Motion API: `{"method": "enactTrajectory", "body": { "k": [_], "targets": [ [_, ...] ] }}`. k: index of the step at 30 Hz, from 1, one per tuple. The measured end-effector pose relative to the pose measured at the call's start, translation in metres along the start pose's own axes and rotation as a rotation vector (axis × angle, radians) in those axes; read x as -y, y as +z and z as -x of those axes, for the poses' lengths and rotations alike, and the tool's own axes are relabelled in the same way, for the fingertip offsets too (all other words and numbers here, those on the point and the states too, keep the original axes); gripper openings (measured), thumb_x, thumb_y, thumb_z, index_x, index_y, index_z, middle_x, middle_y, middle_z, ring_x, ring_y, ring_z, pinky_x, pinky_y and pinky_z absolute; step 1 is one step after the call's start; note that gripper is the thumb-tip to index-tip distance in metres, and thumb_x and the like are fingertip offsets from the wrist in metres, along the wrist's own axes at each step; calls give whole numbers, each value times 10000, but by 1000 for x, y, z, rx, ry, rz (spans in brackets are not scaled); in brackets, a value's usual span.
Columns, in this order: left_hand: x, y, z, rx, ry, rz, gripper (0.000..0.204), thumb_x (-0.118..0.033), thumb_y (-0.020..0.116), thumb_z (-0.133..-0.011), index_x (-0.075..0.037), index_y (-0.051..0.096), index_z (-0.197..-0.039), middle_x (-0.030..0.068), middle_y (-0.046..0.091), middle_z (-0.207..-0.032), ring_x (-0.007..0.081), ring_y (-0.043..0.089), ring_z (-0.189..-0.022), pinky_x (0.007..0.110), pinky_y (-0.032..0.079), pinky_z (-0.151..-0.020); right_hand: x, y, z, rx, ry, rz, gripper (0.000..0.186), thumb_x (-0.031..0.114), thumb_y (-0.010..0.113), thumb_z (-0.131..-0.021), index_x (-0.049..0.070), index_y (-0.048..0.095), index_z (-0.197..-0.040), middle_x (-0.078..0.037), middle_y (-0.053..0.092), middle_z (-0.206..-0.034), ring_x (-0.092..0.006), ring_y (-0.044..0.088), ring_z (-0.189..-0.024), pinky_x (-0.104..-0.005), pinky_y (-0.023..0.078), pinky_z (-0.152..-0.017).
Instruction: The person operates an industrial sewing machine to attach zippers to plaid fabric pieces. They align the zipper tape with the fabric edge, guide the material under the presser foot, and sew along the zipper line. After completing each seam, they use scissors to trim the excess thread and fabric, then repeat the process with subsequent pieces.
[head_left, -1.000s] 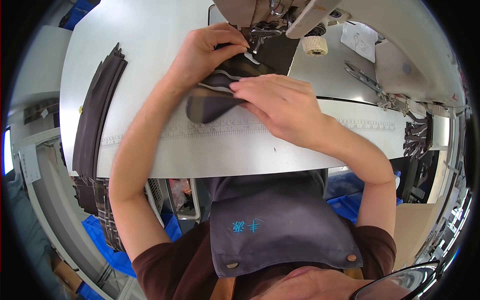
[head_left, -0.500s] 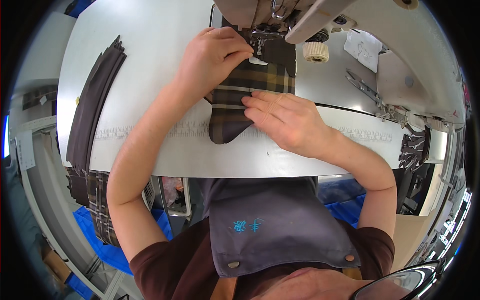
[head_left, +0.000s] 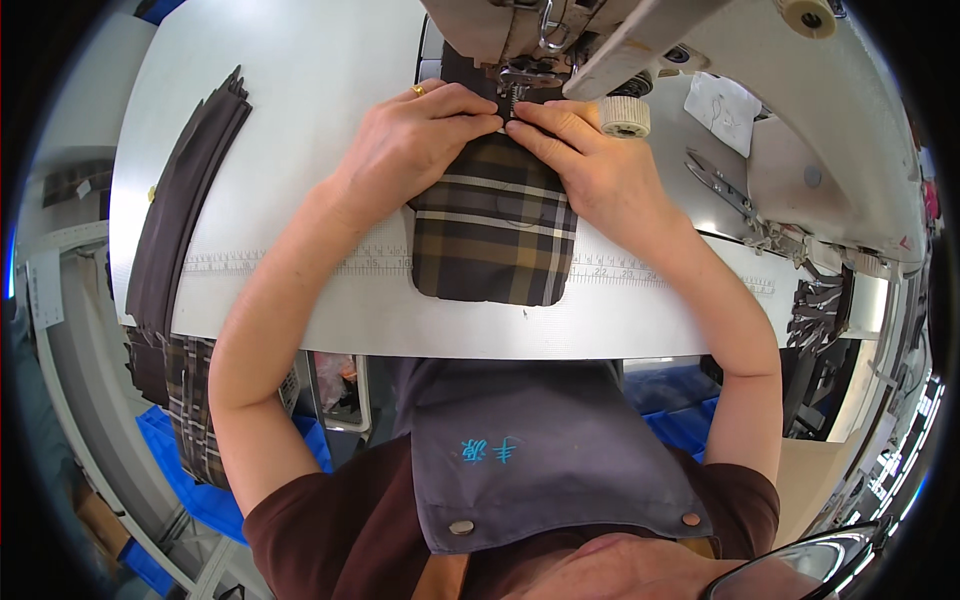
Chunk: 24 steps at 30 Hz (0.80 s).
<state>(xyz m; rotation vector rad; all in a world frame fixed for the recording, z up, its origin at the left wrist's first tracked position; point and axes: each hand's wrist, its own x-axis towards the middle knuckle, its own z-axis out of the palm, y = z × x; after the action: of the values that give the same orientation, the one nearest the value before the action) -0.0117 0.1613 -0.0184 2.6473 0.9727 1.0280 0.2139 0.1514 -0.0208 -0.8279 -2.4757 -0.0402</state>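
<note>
A plaid fabric piece [head_left: 495,235] in brown, black and white, with rounded lower corners, lies on the white table below the sewing machine's presser foot [head_left: 530,78]. Dark cloth joins its upper end under the foot. My left hand [head_left: 420,140] pinches the cloth edge just left of the foot, thumb and forefinger together. Opposite it, my right hand [head_left: 610,170] has thumb and forefinger closed on the same edge, fingertips almost meeting the left ones. The needle point and the stitching are hidden.
A stack of dark fabric strips [head_left: 190,205] lies at the left table edge, with plaid cloth [head_left: 195,410] hanging below. Metal scissors [head_left: 720,185] and a white paper [head_left: 722,110] lie by the machine. A ruler strip [head_left: 365,262] crosses the table.
My right hand has moved up from the middle of the fabric to the presser foot. The plaid piece now lies flatter and wider toward me. My left hand stays beside the foot.
</note>
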Motion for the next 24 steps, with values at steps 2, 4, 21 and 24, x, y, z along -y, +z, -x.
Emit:
{"method": "enactTrajectory", "body": {
  "k": [2,4,21,24],
  "targets": [
    [-1,0,-1,0,-13,7,220,-7,646,-700,-67,696,-906,28,654,-940,227,616,-821,316,525,-714,1,0,0,2,8,18,418,6,624,-676,88,661,-1085,-32,623,-899,-222,551,-801,-308,487,-691],
    [0,2,-1,-18,-13,4,225,-2,646,-698,-70,697,-906,27,655,-936,230,615,-823,320,524,-715,2,1,0,-12,12,30,422,6,624,-674,96,663,-1084,-33,635,-913,-225,564,-821,-314,492,-696],
    [11,7,-8,-6,-66,29,294,75,626,-681,-59,716,-926,74,681,-943,249,634,-858,334,504,-766,-7,0,-9,-39,61,30,285,8,622,-654,92,672,-922,-42,628,-884,-233,591,-885,-327,514,-725],
    [10,8,-9,1,-55,-18,299,73,621,-678,-63,714,-928,57,674,-953,241,627,-848,329,513,-754,-7,0,-9,-39,62,43,272,-2,621,-650,86,664,-904,-36,629,-898,-230,592,-916,-327,517,-730]
  ]
}}
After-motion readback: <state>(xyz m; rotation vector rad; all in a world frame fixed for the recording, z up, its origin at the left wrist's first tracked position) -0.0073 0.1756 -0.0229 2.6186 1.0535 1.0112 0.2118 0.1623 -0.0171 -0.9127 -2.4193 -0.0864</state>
